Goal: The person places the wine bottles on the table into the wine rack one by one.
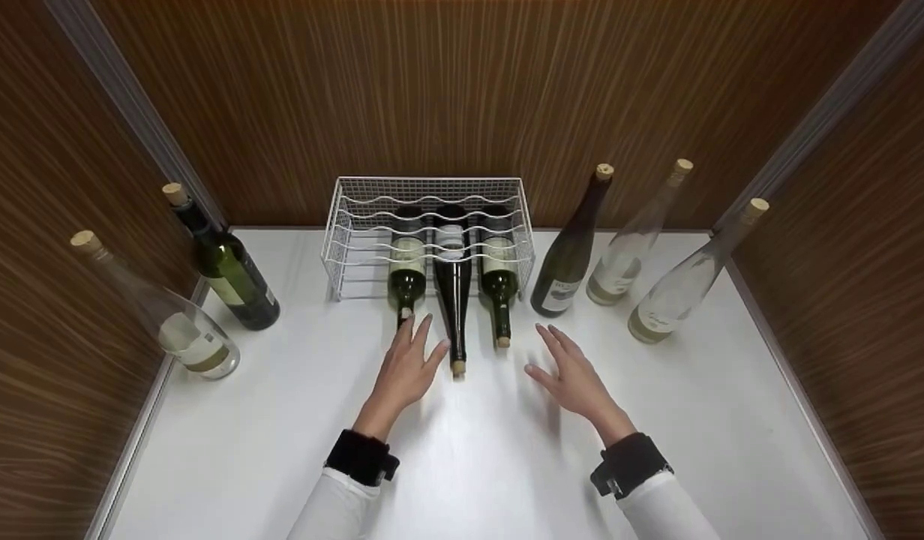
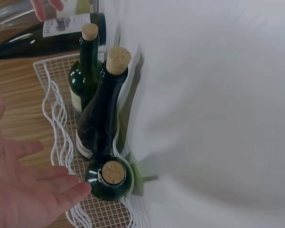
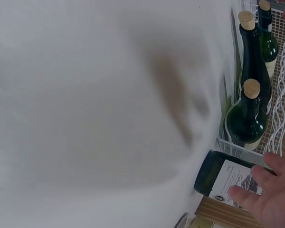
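Note:
My left hand (image 1: 408, 367) hovers with fingers spread over the neck of the left green wine bottle (image 1: 408, 285) and holds nothing; whether a fingertip touches the glass, I cannot tell. This bottle lies in a white wire wine rack (image 1: 340, 225), beside a long dark bottle (image 1: 453, 300) and another green bottle (image 1: 499, 285). All three have corks and point their necks toward me. To the right of the rack, my right hand (image 1: 574, 379) is held with its fingers extended and nothing in it. Nearest to it stands an upright dark slender bottle (image 1: 571, 262), its label showing in the right wrist view.
Two clear corked bottles (image 1: 623, 262) (image 1: 676, 292) stand on the right. At the left are an upright green bottle (image 1: 233, 274) and a clear one (image 1: 188, 334). Wood-grain panels (image 1: 432, 90) enclose the white tabletop (image 1: 477, 480) at the back and sides.

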`<state>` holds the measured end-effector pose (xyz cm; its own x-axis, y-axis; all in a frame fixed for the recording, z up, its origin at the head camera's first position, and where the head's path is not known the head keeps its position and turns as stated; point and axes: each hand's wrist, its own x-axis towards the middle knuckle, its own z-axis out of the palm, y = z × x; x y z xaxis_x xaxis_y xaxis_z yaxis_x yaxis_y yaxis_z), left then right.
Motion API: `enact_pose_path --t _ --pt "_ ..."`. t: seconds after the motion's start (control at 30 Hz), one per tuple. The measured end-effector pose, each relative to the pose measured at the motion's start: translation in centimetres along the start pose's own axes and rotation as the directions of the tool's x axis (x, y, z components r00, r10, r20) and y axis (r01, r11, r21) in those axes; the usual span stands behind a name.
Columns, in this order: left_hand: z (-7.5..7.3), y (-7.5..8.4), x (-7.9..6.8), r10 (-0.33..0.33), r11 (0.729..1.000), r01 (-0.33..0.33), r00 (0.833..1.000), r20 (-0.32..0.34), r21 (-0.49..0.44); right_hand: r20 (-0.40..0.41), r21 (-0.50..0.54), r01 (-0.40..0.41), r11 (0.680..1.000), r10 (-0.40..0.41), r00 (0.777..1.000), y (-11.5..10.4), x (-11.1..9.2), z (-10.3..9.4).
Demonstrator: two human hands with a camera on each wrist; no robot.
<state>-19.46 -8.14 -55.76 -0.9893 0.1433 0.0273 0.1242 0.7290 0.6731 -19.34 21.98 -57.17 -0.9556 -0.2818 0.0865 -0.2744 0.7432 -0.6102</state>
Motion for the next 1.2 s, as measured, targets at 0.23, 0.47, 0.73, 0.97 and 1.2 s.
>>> enact_pose_path --t 0.23,0.47,0.73,0.97,1.2 --pt "0.9 0.7 -0.8 0.048 0.999 -0.048 0.999 0.019 0.006 -0.063 0.142 -0.041 0.989 0.050 0.997 1.5 0.7 -0.6" --pt "2.0 1.3 -1.4 0.062 0.998 -0.062 0.996 0.059 -0.011 -0.122 0.288 -0.108 0.952 0.148 0.981 2.3 1.6 -1.2" --pt "2.9 2.1 -1.4 0.069 0.995 -0.061 0.993 0.092 -0.080 -0.157 0.447 -0.177 0.877 0.271 0.950 2.6 3.6 -2.4" --pt "4.1 2.5 -1.6 0.087 0.981 -0.068 0.992 0.097 -0.183 -0.232 0.520 -0.138 0.843 0.294 0.927 1.9 5.6 -3.7" --pt "4.8 2.9 -1.6 0.087 0.969 -0.061 0.991 0.100 -0.239 -0.312 0.495 -0.101 0.863 0.285 0.906 1.3 7.8 -4.5"
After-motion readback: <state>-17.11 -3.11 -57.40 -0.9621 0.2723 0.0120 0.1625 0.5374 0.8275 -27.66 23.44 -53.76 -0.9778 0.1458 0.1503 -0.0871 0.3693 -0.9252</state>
